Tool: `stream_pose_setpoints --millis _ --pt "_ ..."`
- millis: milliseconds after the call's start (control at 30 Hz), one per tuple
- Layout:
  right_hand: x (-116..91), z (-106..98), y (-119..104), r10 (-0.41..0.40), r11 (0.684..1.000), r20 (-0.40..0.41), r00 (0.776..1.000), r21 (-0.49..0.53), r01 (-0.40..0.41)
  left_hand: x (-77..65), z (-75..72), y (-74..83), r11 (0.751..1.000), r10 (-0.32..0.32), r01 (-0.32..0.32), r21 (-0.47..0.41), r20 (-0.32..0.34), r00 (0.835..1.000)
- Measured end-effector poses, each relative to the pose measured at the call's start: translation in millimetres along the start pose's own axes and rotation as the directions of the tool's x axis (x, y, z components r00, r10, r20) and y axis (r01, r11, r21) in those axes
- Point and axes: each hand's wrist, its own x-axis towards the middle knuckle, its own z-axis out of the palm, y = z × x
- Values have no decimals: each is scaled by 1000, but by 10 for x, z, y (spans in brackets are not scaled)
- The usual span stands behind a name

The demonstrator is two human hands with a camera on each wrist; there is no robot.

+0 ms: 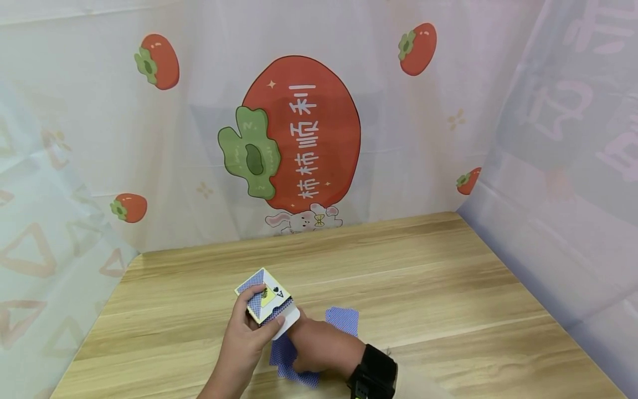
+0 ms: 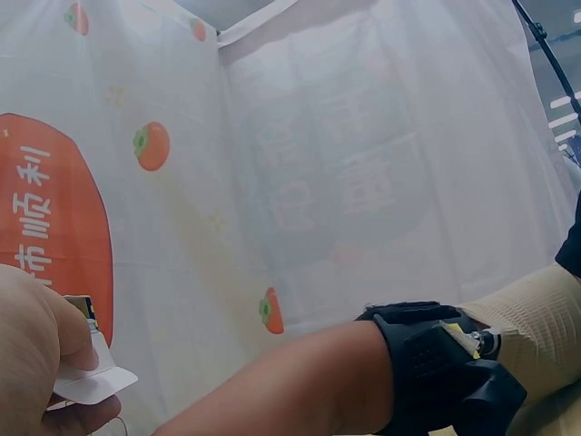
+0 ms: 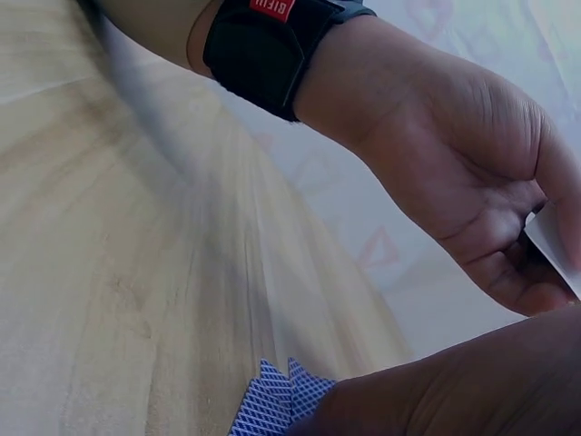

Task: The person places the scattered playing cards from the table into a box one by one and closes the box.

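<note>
My left hand [image 1: 241, 341] grips a blue-and-white playing card box [image 1: 269, 296] with an ace printed on its face. Its thumb lies by the raised white flap, which points toward the right hand; the left wrist view shows that flap [image 2: 95, 377] too. Just right of the box, my right hand [image 1: 324, 344] is low over blue-backed playing cards [image 1: 282, 352] on the table, its thumb touching them. Its other fingertips are hidden behind the box and the hand. In the right wrist view, card corners [image 3: 268, 400] fan out beside the right hand [image 3: 445, 391].
More blue-backed cards [image 1: 344, 318] lie beyond the right forearm on the wood-grain table [image 1: 423, 288]. White cloth with printed persimmons [image 1: 319, 138] hangs at the back and both sides. A black band [image 1: 372, 371] wraps the right wrist.
</note>
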Motion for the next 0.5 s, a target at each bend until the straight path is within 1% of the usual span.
stream_pose_setpoints --millis 133,267,367,500 --pt "-32 -3 -17 -22 999 31 999 -42 23 -1 -3 -2 1000 2 -2 -6 2 1000" --pt "-56 -13 -13 -49 998 102 994 -30 53 2 -7 -3 1000 3 -3 -10 8 1000" --pt "-81 -12 -5 -107 994 144 984 -14 110 2 -8 -1 1000 2 -2 -14 12 1000" --pt "-128 -30 3 -206 978 164 965 -3 209 0 -10 0 1000 7 -7 -7 10 1000"
